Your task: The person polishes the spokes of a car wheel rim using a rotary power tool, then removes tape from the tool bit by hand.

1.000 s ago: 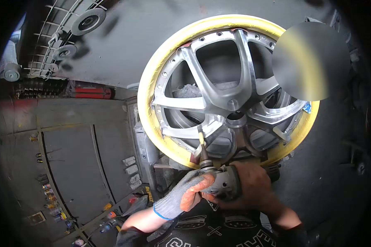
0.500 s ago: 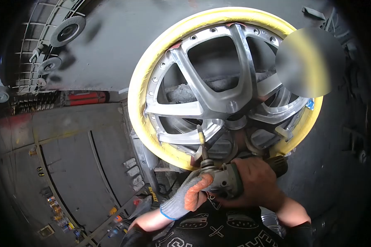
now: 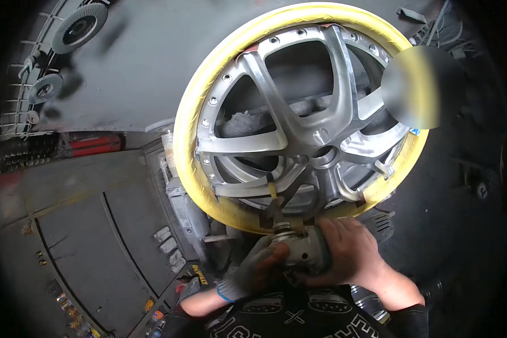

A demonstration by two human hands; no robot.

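An alloy wheel rim with bare metal spokes is tilted in front of me, its outer edge wrapped in yellow masking tape. Both hands are closed around a hand-held power grinder below the rim. My left hand, in a grey and orange work glove, wraps the front of its body. Bare, my right hand grips the rear of the body. A slim bit with a yellow band points up from the grinder and overlaps the lower left spoke; whether it touches the metal I cannot tell.
Round brush and disc wheels hang on a wire rack at upper left. A red tool lies beneath that wall. Small pale blocks and a yellow DeWalt-labelled item lie left of me. A blurred disc covers the rim's right side.
The view has shifted, so the background at left slides further left. The grinder's bit has moved slightly left relative to the picture, and the left glove is now in darker shade. Both hands keep their grip.
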